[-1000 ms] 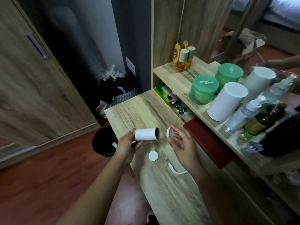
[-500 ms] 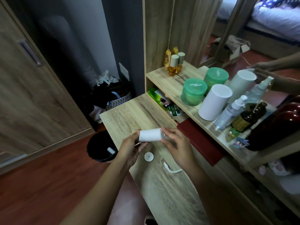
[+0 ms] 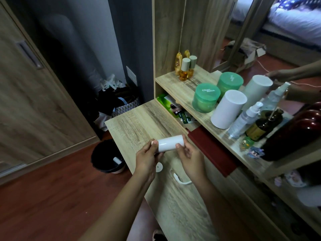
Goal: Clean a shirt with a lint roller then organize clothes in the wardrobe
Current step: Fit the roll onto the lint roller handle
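We note white lint roll [image 3: 171, 143] held level above wooden desk [image 3: 137, 122], clear of surface. Left hand [image 3: 147, 157] closed around roll's left end; right hand [image 3: 189, 156] pinches right end with fingertips, palm partly open. On desk below hands we record small white disc [image 3: 159, 167] and curved white piece [image 3: 180, 180]. Black bin [image 3: 106, 156] stands on floor just beside desk.

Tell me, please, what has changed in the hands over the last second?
The right hand pushed its small clear core into the white paper roll held by the left hand; both hands now grip the roll. The small white round cap and curved white plastic handle stayed lying on the wooden desk.
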`<action>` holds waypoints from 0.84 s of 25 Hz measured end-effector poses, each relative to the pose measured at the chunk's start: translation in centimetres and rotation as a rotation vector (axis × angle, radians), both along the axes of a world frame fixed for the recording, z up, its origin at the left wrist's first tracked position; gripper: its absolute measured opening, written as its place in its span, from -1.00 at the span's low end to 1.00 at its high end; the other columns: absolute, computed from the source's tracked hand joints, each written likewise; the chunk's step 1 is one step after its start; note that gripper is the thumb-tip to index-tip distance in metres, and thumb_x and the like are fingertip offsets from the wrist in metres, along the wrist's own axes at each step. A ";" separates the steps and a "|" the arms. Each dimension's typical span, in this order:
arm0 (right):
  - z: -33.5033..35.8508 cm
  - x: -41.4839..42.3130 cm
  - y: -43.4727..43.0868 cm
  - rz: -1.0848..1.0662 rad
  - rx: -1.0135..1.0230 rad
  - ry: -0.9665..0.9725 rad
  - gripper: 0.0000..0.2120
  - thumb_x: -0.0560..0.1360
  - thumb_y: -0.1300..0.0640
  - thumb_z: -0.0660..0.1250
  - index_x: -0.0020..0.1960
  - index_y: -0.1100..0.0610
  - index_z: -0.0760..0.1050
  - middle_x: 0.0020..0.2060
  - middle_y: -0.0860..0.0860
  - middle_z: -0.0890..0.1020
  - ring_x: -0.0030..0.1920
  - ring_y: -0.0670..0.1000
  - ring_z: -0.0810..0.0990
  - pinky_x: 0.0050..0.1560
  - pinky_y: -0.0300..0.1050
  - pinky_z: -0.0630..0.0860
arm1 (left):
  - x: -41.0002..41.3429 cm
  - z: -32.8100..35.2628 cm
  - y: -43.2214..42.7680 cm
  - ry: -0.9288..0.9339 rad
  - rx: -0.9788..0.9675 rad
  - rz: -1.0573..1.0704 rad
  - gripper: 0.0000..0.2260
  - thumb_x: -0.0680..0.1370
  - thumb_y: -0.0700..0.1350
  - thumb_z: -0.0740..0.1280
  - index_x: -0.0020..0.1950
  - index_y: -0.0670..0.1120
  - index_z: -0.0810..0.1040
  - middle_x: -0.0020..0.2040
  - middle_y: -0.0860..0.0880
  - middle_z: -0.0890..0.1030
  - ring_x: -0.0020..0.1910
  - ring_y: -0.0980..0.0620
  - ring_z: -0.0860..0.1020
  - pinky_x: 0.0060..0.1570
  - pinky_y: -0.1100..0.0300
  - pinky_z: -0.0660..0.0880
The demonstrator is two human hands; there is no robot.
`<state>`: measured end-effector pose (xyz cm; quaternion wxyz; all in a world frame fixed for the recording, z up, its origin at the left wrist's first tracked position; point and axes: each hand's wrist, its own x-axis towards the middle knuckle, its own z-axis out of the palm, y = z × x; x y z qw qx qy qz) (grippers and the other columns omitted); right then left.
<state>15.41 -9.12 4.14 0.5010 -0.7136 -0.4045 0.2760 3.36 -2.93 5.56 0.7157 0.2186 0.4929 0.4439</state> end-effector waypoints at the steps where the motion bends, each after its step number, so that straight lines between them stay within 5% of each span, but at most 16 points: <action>1: 0.0 0.1 0.1 -0.027 -0.007 0.049 -0.54 0.51 0.01 0.29 0.37 0.11 0.37 0.07 0.06 0.64 0.06 -0.01 0.61 0.14 0.07 0.53 | 0.1 0.0 -0.1 0.002 0.010 0.003 -0.74 0.54 -0.24 0.33 0.20 -0.30 0.52 0.16 -0.17 0.52 0.08 -0.06 0.55 -0.07 0.17 0.61; 6: -0.1 0.3 0.0 -0.111 -0.055 0.052 -0.59 0.51 0.08 0.32 0.32 0.18 0.43 0.11 0.10 0.63 0.06 -0.05 0.60 0.05 -0.18 0.49 | 0.5 -0.2 -0.1 0.097 0.058 -0.031 -0.69 0.53 -0.25 0.33 0.27 -0.27 0.49 0.25 -0.19 0.51 0.17 -0.13 0.55 0.01 0.11 0.59; 9: 0.0 1.0 0.3 -0.118 -0.040 0.115 -0.60 0.50 0.11 0.34 0.30 0.20 0.45 0.12 0.09 0.62 0.10 -0.02 0.60 0.12 -0.16 0.49 | 0.5 -0.3 0.1 0.119 0.086 -0.077 -0.68 0.54 -0.25 0.32 0.29 -0.26 0.48 0.25 -0.18 0.51 0.15 -0.12 0.55 -0.05 0.19 0.61; 12: 0.3 1.2 0.9 -0.179 0.021 0.374 -0.68 0.47 0.15 0.38 0.21 0.10 0.50 0.01 -0.03 0.63 0.00 -0.05 0.62 0.04 -0.10 0.56 | 0.4 -1.0 0.1 0.279 0.214 -0.228 -0.64 0.54 -0.13 0.35 0.32 -0.16 0.48 0.27 -0.09 0.53 0.10 0.00 0.57 0.08 0.12 0.57; 15: -0.3 1.1 1.3 -0.344 0.103 0.755 -0.75 0.49 0.24 0.32 0.17 0.15 0.46 -0.02 0.00 0.59 -0.08 -0.10 0.59 -0.19 -0.25 0.59 | 0.4 -1.8 -0.1 0.424 0.352 -0.378 -0.61 0.57 0.04 0.27 0.39 0.01 0.41 0.30 0.01 0.52 0.17 0.06 0.55 0.24 0.02 0.47; 17: -1.0 1.3 1.3 -0.421 0.084 0.875 -0.70 0.51 0.25 0.29 0.23 0.27 0.41 0.05 0.11 0.56 -0.09 -0.09 0.58 -0.28 -0.35 0.58 | -0.2 -3.0 0.1 0.610 0.448 -0.385 -0.63 0.60 0.03 0.21 0.41 0.04 0.38 0.25 -0.01 0.55 0.17 0.03 0.56 0.24 0.17 0.42; 19: -1.6 1.6 1.3 -0.444 0.046 0.857 -0.68 0.51 0.25 0.29 0.24 0.28 0.40 0.06 0.12 0.55 -0.10 -0.10 0.57 -0.23 -0.34 0.58 | -1.3 -5.2 0.4 0.944 0.671 -0.499 -0.69 0.60 -0.10 0.22 0.34 -0.09 0.47 0.17 -0.09 0.60 0.09 -0.07 0.59 0.03 0.35 0.36; 21: -1.8 1.8 1.4 -0.442 0.036 0.822 -0.68 0.51 0.25 0.29 0.25 0.25 0.40 0.00 0.05 0.56 -0.11 -0.13 0.56 -0.18 -0.31 0.58 | -2.2 -7.3 0.1 1.145 0.925 -0.707 -0.73 0.52 -0.13 0.23 0.14 -0.17 0.60 0.03 -0.16 0.65 -0.09 -0.16 0.62 -0.13 0.30 0.33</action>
